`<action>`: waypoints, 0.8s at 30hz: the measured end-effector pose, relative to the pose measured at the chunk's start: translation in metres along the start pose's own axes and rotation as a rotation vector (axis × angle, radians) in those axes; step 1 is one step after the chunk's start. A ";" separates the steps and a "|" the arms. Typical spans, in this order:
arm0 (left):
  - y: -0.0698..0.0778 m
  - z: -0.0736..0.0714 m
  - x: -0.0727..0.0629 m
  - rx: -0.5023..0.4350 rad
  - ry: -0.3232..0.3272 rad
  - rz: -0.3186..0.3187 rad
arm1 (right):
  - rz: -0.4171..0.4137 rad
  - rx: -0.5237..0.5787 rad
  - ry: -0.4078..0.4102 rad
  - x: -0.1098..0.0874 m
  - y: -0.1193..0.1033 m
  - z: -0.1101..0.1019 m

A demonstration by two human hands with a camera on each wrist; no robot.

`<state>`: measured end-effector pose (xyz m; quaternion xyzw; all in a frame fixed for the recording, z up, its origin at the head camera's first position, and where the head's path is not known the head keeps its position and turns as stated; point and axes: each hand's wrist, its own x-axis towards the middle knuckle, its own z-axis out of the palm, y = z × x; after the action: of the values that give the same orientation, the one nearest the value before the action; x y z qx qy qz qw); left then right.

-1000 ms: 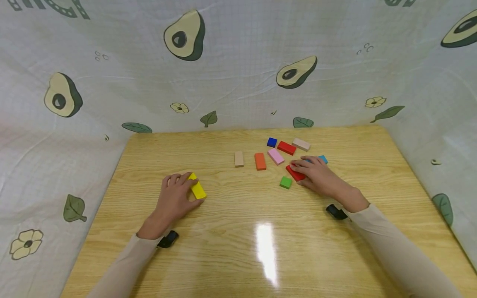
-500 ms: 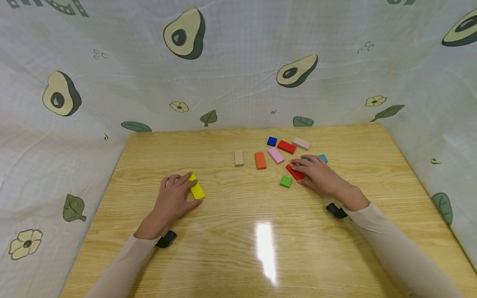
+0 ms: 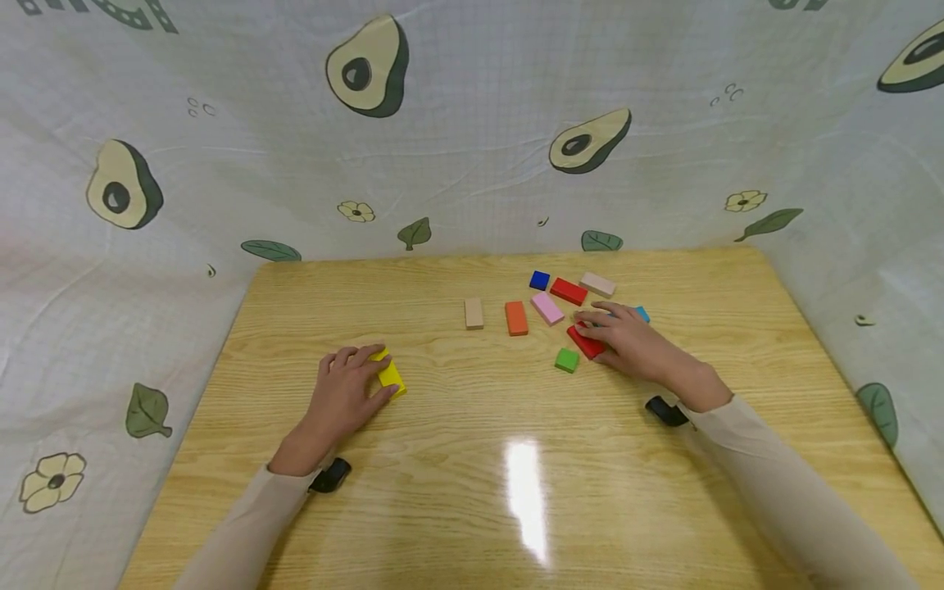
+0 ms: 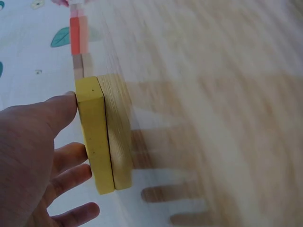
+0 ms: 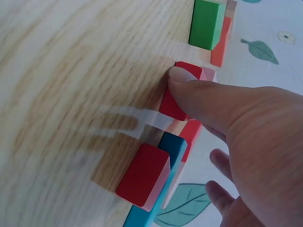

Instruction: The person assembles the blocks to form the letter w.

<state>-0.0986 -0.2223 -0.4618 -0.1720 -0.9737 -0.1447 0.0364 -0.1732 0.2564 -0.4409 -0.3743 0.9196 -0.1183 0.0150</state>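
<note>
In the head view my left hand [image 3: 342,393] lies over a yellow block [image 3: 393,378] on the left of the table. The left wrist view shows thumb and fingertips touching the upper side of that yellow block [image 4: 94,137], fingers spread and relaxed. My right hand [image 3: 627,340] holds a red block [image 3: 585,339], its thumb against one side; the index finger is partly hidden. Under this hand lies a blue block [image 3: 642,314], mostly covered. In the right wrist view a second red block [image 5: 143,175] is close beside the blue block [image 5: 173,146].
Near the right hand lie a green block [image 3: 566,360], a pink block [image 3: 547,308], another red block [image 3: 569,291], a dark blue block [image 3: 540,280] and a pale block [image 3: 597,283]. An orange block [image 3: 516,318] and a tan block [image 3: 474,313] lie mid-table. A patterned cloth [image 3: 472,164] surrounds the table.
My left thumb has moved from the near end of the yellow block onto it, and the block has shifted slightly left. The right hand has barely moved, a finger lifting slightly.
</note>
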 end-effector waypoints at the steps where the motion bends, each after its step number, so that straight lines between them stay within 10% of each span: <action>1: 0.000 0.000 0.000 -0.002 0.004 0.001 | -0.002 0.003 -0.002 0.000 0.000 0.000; 24: 0.001 0.002 -0.004 0.023 0.004 -0.007 | -0.064 0.048 0.133 0.019 -0.006 -0.012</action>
<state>-0.0947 -0.2218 -0.4635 -0.1678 -0.9758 -0.1341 0.0400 -0.1841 0.2420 -0.4267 -0.3945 0.9030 -0.1652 -0.0409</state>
